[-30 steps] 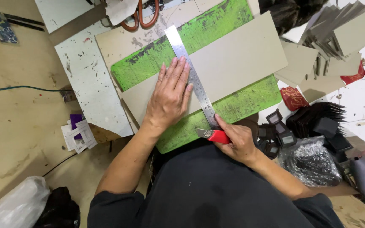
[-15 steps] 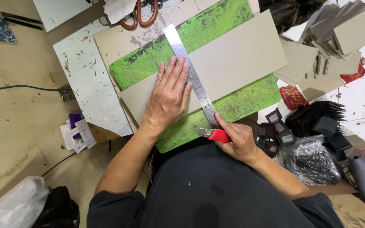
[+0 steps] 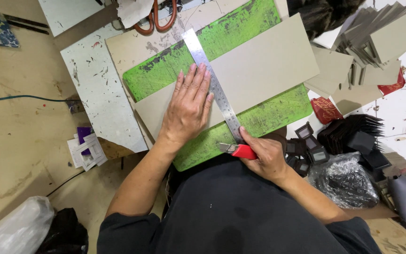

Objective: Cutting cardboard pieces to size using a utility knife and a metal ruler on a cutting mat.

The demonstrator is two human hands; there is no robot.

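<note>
- The left hand (image 3: 188, 109) stays pressed flat, fingers spread, on the long steel ruler (image 3: 212, 84) and the grey cardboard sheet (image 3: 259, 70).
- The right hand (image 3: 265, 157) stays clenched round the red-handled utility knife (image 3: 237, 150), its blade unmoved at the ruler's near end.
- The sheet lies across the scuffed green cutting mat (image 3: 269, 115).

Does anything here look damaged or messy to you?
Yes. The green cutting mat is badly worn, its surface scratched and blotched dark. The pale board left of it is torn at its lower corner, and grey card offcuts lie jumbled at the upper right.
</note>
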